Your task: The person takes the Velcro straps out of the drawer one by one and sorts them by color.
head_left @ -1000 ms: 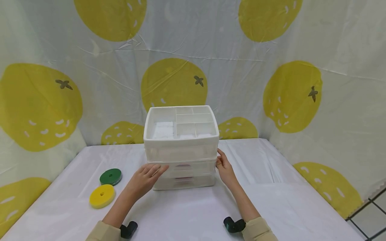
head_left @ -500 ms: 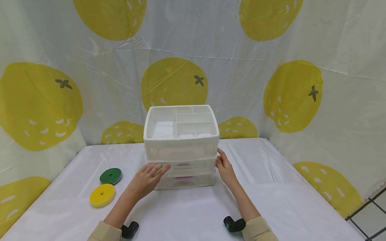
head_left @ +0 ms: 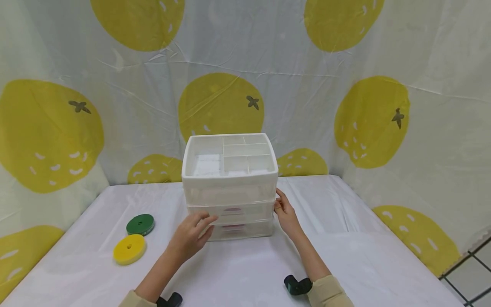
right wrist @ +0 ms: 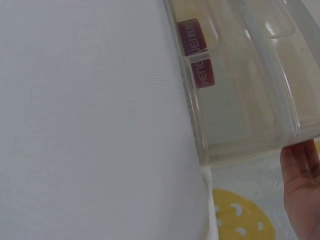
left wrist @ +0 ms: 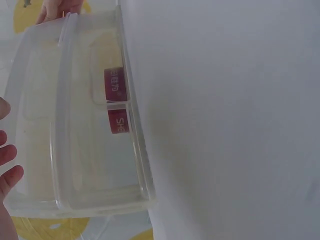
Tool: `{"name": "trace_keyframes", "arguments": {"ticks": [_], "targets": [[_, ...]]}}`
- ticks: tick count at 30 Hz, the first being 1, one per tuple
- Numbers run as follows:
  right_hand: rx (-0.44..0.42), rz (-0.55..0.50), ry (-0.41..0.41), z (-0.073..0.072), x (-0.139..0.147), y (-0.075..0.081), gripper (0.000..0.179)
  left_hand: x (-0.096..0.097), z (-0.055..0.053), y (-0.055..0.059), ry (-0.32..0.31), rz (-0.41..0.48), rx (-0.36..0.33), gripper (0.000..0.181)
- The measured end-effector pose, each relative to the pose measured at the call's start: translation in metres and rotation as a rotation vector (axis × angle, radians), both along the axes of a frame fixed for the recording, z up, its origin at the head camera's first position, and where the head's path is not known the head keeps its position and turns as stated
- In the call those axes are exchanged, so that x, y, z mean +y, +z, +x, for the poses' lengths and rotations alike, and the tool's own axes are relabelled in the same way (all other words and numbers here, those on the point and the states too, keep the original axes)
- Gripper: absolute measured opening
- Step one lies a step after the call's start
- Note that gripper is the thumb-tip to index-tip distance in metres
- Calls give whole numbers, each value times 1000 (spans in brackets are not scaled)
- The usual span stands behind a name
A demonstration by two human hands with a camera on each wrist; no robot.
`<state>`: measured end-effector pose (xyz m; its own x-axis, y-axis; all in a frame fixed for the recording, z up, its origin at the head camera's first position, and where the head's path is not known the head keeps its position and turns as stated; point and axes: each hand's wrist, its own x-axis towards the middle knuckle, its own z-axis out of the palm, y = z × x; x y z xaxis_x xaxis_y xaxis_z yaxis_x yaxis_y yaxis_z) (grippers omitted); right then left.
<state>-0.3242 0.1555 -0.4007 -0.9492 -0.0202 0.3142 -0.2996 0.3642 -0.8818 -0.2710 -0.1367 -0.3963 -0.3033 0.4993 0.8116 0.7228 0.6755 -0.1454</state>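
Observation:
A white plastic drawer organizer [head_left: 230, 192] stands upright in the middle of the table, its top divided into compartments and its translucent drawers stacked below. My left hand [head_left: 193, 234] is in front of its lower left part, fingers loosely spread and holding nothing. In the left wrist view, fingertips [left wrist: 11, 176] show at the left edge, close to a drawer front. Against the organizer's right side rests my right hand [head_left: 286, 216], its fingers fairly straight along the wall. Red labels [left wrist: 115, 84] mark the lowest drawer's front.
On the left of the white-covered table [head_left: 326, 256] lie a green disc [head_left: 140, 224] and a yellow disc [head_left: 129, 250], each with a small centre hole. A white curtain [head_left: 299, 106] with yellow fruit prints hangs behind and at the sides.
My left hand has moved slightly right and down across the organizer's front, and its fingers have come apart. The right hand and the organizer have stayed in place.

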Motion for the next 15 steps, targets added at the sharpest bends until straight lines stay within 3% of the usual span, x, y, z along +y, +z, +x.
{"name": "trace_keyframes", "arguments": {"ticks": [3, 8, 15], "targets": [[-15, -21, 7, 5, -1, 8, 43, 2, 2, -1, -16, 26, -42, 25], [-26, -23, -6, 19, -6, 25, 41, 7, 1, -2, -44, -15, -38, 21], [-22, -12, -7, 17, -6, 21, 41, 19, 2, -3, -54, -112, 15, 27]]}}
